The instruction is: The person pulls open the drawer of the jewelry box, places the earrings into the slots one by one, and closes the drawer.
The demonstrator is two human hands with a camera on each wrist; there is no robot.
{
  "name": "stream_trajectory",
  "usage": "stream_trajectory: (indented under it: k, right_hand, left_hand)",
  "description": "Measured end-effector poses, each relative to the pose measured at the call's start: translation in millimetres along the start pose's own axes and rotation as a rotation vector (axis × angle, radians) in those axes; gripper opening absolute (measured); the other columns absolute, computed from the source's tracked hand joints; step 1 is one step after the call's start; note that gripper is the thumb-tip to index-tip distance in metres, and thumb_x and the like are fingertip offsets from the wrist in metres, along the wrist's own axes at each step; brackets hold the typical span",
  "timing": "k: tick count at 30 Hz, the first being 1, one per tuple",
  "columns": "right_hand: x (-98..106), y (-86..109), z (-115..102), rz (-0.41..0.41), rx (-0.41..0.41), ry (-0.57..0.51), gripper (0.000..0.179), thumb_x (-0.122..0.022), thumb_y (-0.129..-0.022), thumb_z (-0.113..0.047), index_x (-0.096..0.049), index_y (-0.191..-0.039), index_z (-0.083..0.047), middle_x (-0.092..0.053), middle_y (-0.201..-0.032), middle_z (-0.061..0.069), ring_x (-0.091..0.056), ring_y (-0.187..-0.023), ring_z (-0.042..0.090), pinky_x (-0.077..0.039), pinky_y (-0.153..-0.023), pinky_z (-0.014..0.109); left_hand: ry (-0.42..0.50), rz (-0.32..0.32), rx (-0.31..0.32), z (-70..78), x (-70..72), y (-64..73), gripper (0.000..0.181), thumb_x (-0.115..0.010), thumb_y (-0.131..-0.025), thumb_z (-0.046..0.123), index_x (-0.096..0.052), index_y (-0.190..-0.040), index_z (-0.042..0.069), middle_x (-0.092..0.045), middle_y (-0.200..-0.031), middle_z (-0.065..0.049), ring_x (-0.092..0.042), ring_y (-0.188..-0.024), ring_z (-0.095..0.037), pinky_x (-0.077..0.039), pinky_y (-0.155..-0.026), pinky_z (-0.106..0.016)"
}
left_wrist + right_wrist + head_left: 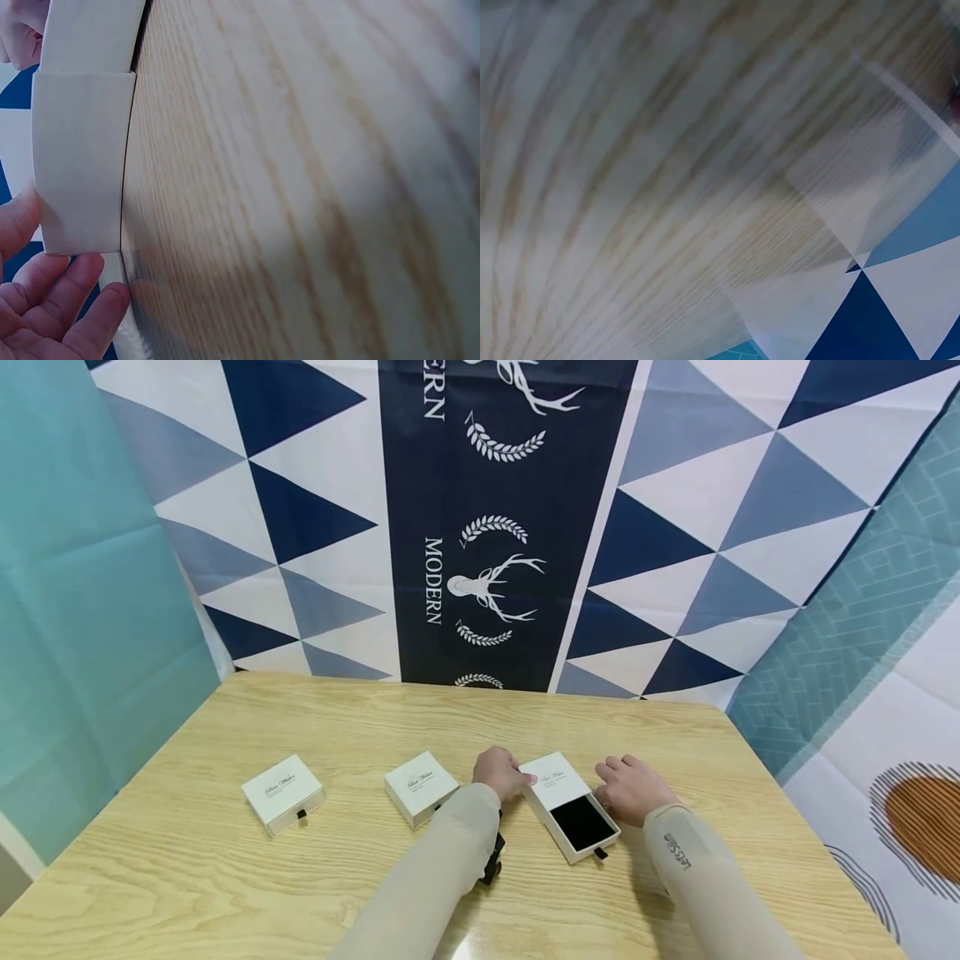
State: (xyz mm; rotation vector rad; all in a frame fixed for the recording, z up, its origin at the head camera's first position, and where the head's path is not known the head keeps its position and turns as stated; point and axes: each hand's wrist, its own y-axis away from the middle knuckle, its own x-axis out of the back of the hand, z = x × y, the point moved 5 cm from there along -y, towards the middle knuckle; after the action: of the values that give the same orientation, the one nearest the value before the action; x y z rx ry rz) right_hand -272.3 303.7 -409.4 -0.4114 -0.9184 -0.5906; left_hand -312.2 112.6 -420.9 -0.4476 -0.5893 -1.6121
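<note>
In the head view a white drawer-style gift box point(555, 781) lies on the table with its tray point(570, 852) slid partway out, showing a black lining. A short black ribbon tab point(601, 853) hangs at the tray's front. My left hand point(498, 772) grips the box's cover at its far left corner. In the left wrist view that thumb lies on the cover point(82, 161), with the other fingers point(82, 274) at its end. Beside the tray's right edge is my right hand point(633, 789), its fingers loosely bent.
Two more white gift boxes, a middle one point(422, 785) and a left one point(283, 792), sit closed on the wooden table point(187, 877). Behind the table hangs a patterned cloth point(322, 527). The right wrist view has mostly blurred tabletop point(630, 165).
</note>
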Motion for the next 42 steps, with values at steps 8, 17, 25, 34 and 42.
stream_trajectory:
  k: [8, 17, 25, 34, 42]
  right_hand:
    - [-0.5, -1.5, -1.0, -0.035, -0.033, -0.001, 0.022, -0.077, -0.074, -0.016, -0.059, -0.06, -0.017, -0.046, -0.069, -0.002, -0.044, -0.068, 0.018, -0.042, -0.063, 0.032]
    - [-3.2, -5.0, -2.4, -0.055, -0.075, -0.07, 0.02, -0.075, -0.076, -0.013, -0.063, -0.062, -0.019, -0.045, -0.067, -0.003, -0.042, -0.066, 0.018, -0.04, -0.062, 0.031]
    - [-2.0, -5.7, -3.4, -0.099, -0.071, -0.08, 0.016, -0.075, -0.077, -0.014, -0.065, -0.064, -0.019, -0.049, -0.067, -0.002, -0.045, -0.068, 0.018, -0.042, -0.065, 0.032]
    - [0.9, -6.8, -6.0, -0.12, -0.025, 0.008, 0.013, -0.078, -0.075, -0.015, -0.066, -0.069, -0.016, -0.054, -0.072, -0.001, -0.048, -0.072, 0.018, -0.043, -0.067, 0.032]
    - [2.7, -6.3, -5.8, -0.107, -0.004, 0.012, 0.015, -0.078, -0.073, -0.016, -0.064, -0.067, -0.017, -0.053, -0.072, -0.001, -0.047, -0.072, 0.018, -0.042, -0.067, 0.032]
  left_hand:
    - [0.001, 0.008, 0.007, -0.7, 0.4, 0.9, 0.022, -0.082, -0.076, 0.017, -0.068, -0.086, 0.003, -0.062, -0.079, -0.003, -0.053, -0.065, -0.015, -0.043, -0.056, -0.025]
    - [0.01, 0.004, 0.0, -1.2, 0.3, 1.0, 0.022, -0.082, -0.077, 0.017, -0.068, -0.084, 0.003, -0.061, -0.076, -0.003, -0.052, -0.063, -0.015, -0.042, -0.055, -0.025]
    - [0.017, 0.0, 0.009, -0.6, 0.3, 1.5, 0.022, -0.082, -0.077, 0.017, -0.068, -0.085, 0.003, -0.061, -0.076, -0.003, -0.053, -0.062, -0.014, -0.042, -0.054, -0.024]
    - [0.01, 0.001, 0.004, -1.8, -0.8, -0.5, 0.022, -0.082, -0.077, 0.018, -0.068, -0.084, 0.003, -0.061, -0.075, -0.003, -0.052, -0.061, -0.014, -0.042, -0.054, -0.024]
    - [0.009, 0.0, -0.006, -1.2, -0.6, 0.5, 0.023, -0.082, -0.077, 0.018, -0.068, -0.086, 0.002, -0.062, -0.077, -0.004, -0.053, -0.063, -0.015, -0.043, -0.054, -0.025]
